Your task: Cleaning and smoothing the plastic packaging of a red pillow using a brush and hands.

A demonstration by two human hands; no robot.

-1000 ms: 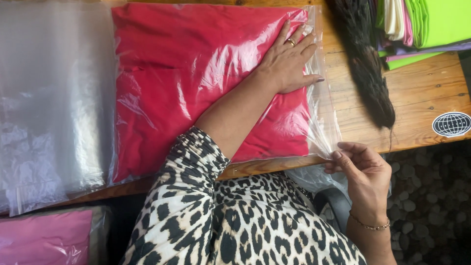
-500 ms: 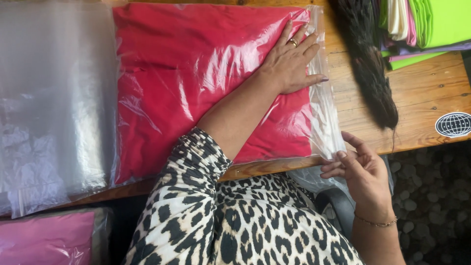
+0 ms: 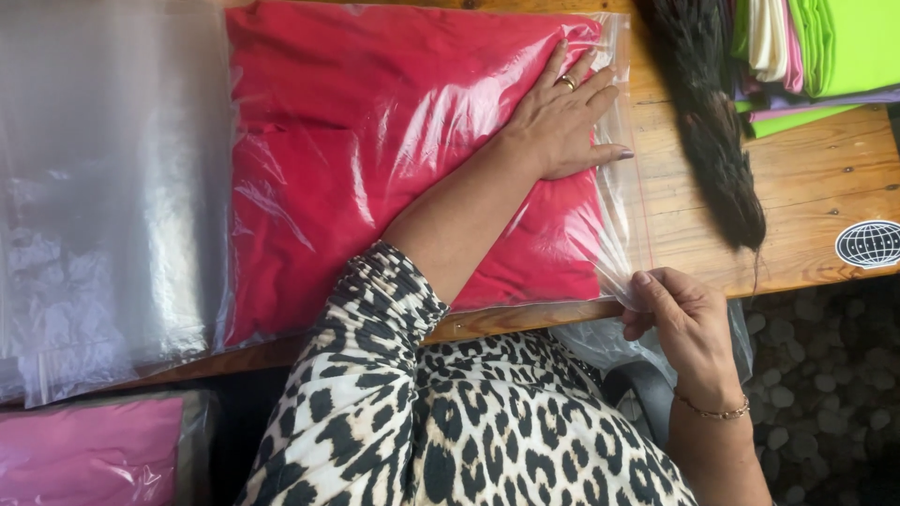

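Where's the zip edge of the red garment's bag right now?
In the head view the zip edge runs down the bag's right side, on the wooden table, just right of the left hand; the right hand pinches its near corner at the table's front edge.

Clear plastic bag (image 3: 619, 234) w/ folded red cloth (image 3: 375, 159) inside — flat on wooden table, near edge.

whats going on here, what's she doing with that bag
A person in a leopard-print top presses the left hand flat on a clear plastic bag holding a folded red garment on a wooden table. The right hand pinches the bag's open edge at the near corner. More empty clear bags lie to the left.
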